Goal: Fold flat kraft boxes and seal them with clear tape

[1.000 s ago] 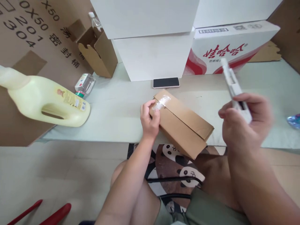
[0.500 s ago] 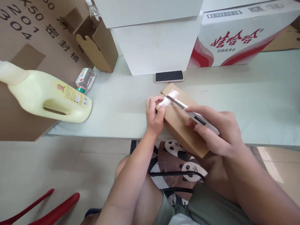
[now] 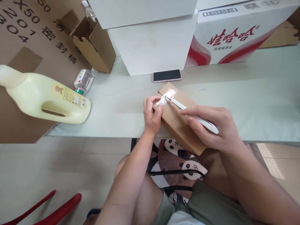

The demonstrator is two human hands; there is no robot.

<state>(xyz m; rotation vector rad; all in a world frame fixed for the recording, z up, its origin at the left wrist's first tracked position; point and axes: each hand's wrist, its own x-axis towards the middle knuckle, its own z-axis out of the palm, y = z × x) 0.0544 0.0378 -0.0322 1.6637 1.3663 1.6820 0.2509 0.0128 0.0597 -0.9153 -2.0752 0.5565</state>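
A brown cardboard box [image 3: 180,122] lies aslant at the table's front edge, its near end jutting over it. Clear tape [image 3: 169,93] crosses the seam at its far end. My left hand [image 3: 152,114] grips the far left corner, thumb on top beside the tape. In my right hand [image 3: 211,125] is a white utility knife [image 3: 201,120], held along the box top. Its blade tip rests at the tape on the seam; how deep it goes I cannot tell.
Behind the box lies a phone [image 3: 167,75], in front of a white carton [image 3: 152,47]. A red-and-white water carton [image 3: 225,40] stands at right. To the left are a yellow jug [image 3: 51,97], a small clear bottle [image 3: 83,80] and an open cardboard box [image 3: 96,43].
The knife has rolled in my right hand, so its plain white side now faces up. Its tip stays near the tape. My left hand keeps its grip on the box corner.
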